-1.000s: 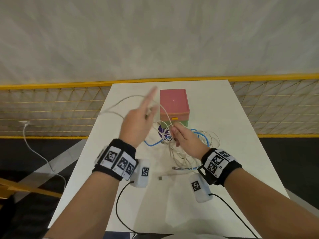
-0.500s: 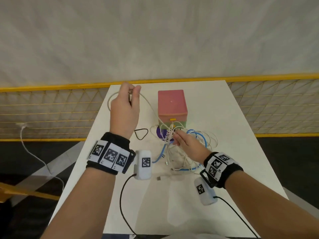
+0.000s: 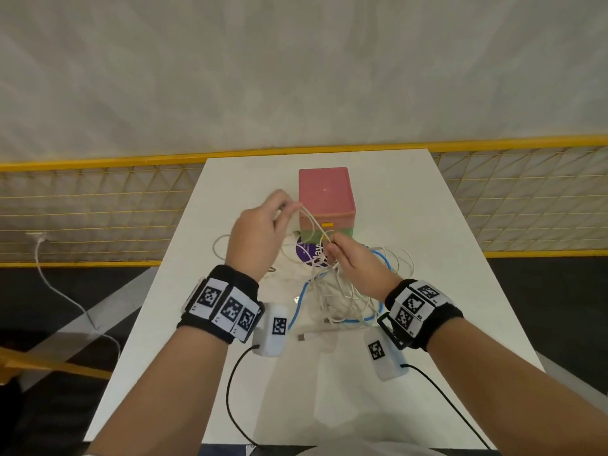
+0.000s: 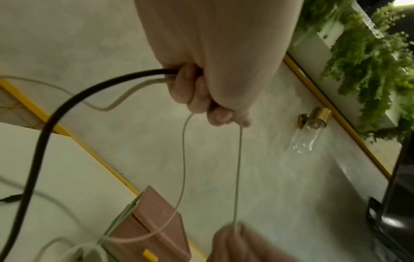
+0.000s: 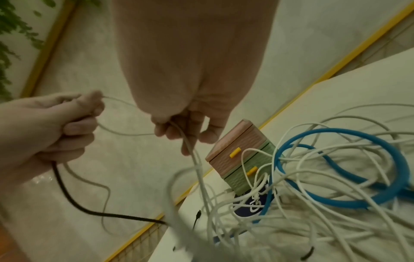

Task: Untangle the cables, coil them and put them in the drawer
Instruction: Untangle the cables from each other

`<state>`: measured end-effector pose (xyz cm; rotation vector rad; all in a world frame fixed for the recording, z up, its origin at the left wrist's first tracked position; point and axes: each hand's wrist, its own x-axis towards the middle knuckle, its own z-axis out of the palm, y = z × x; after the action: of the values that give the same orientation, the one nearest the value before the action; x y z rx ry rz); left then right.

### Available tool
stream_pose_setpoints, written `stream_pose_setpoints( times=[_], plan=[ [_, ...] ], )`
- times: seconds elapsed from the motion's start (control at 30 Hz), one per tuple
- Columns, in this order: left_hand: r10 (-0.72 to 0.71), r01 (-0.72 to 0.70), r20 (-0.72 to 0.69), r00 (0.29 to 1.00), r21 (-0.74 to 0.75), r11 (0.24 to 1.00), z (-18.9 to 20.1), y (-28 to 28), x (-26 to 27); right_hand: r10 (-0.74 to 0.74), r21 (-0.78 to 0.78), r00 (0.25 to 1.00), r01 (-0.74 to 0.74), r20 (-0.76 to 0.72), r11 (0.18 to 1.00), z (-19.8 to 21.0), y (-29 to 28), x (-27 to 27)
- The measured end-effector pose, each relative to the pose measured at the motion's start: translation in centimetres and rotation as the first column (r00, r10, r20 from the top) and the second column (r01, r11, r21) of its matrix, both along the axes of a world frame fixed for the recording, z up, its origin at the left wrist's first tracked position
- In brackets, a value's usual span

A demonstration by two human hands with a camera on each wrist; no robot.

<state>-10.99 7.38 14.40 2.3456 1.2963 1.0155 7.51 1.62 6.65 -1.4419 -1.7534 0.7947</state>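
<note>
On the white table (image 3: 411, 205), a tangle of white cables (image 3: 342, 297) with a blue cable (image 3: 385, 264) lies in front of a small drawer box (image 3: 325, 199), pink on top and green below. My left hand (image 3: 283, 209), raised left of the box, grips a thin white cable (image 4: 237, 168) and a black cable (image 4: 44, 133) in curled fingers (image 4: 201, 99). My right hand (image 3: 329, 245) pinches the same white cable (image 5: 195, 159) just above the tangle. A short span of cable runs between the two hands. Both drawers (image 5: 235, 147) look closed.
A purple disc (image 3: 307, 253) lies under the cables in front of the box. Loose plug ends (image 3: 301, 337) lie near the front of the tangle. A yellow mesh railing (image 3: 98, 205) runs behind the table, and a white cable (image 3: 65, 291) hangs off it at left.
My left hand has come from the table's far left towards the box and the right hand, shortening the cable span between them. The right hand has lifted slightly.
</note>
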Motion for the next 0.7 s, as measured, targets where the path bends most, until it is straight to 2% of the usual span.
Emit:
stream_pose_setpoints(
  times=[0.07,0.1,0.17,0.23,0.27,0.3,0.37,0.47,0.53,0.6,0.67,0.7],
  plan=[
    [0.061,-0.059,0.122,0.991,-0.019,0.998,0.4,0.4,-0.6,0.022,-0.064,1.000,-0.021,0.011,0.998,-0.2,0.1,0.2],
    [0.030,-0.026,0.107,0.994,-0.045,0.999,0.5,0.4,-0.7,0.033,-0.082,0.999,-0.033,0.003,0.996,-0.4,0.1,0.2],
    [-0.119,0.108,-0.080,0.990,-0.126,0.986,0.3,0.0,-0.3,0.036,-0.069,0.999,-0.036,-0.005,0.997,-0.2,0.0,-0.1],
    [-0.254,0.196,-0.308,0.917,-0.206,0.959,-0.2,-0.9,0.6,0.018,0.014,1.000,-0.017,-0.024,1.000,0.4,0.1,-0.6],
    [-0.291,0.213,-0.365,0.884,-0.240,0.947,-0.5,-1.1,0.9,0.016,0.061,0.999,-0.014,-0.039,0.998,0.8,0.2,-0.8],
    [-0.305,0.218,-0.370,0.878,-0.260,0.941,-0.9,-1.1,1.1,0.022,0.091,0.998,-0.017,-0.054,0.996,1.2,0.3,-0.9],
    [-0.259,0.193,-0.299,0.918,-0.232,0.953,-0.9,-0.4,0.8,0.025,0.074,0.998,-0.021,-0.054,0.997,1.2,0.6,-0.6],
    [-0.151,0.132,-0.143,0.978,-0.130,0.983,0.4,0.7,-0.4,0.033,0.033,0.999,-0.034,0.042,0.999,-0.3,0.5,0.5],
    [-0.159,0.135,-0.155,0.975,-0.156,0.978,1.1,1.2,-0.9,0.014,0.100,0.986,-0.030,0.164,0.995,-1.2,0.4,1.0],
    [-0.184,0.132,-0.214,0.959,-0.236,0.963,1.1,1.1,-1.2,0.014,0.064,0.964,-0.032,0.264,0.997,-0.9,0.8,1.3],
    [-0.149,0.093,-0.214,0.965,-0.251,0.964,0.6,1.2,-1.4,-0.005,-0.025,0.964,0.012,0.264,1.000,0.3,2.0,1.3],
    [-0.107,0.062,-0.183,0.977,-0.238,0.969,0.4,1.4,-1.6,-0.035,-0.013,0.974,0.039,0.222,0.999,1.1,2.7,1.2]
  ],
)
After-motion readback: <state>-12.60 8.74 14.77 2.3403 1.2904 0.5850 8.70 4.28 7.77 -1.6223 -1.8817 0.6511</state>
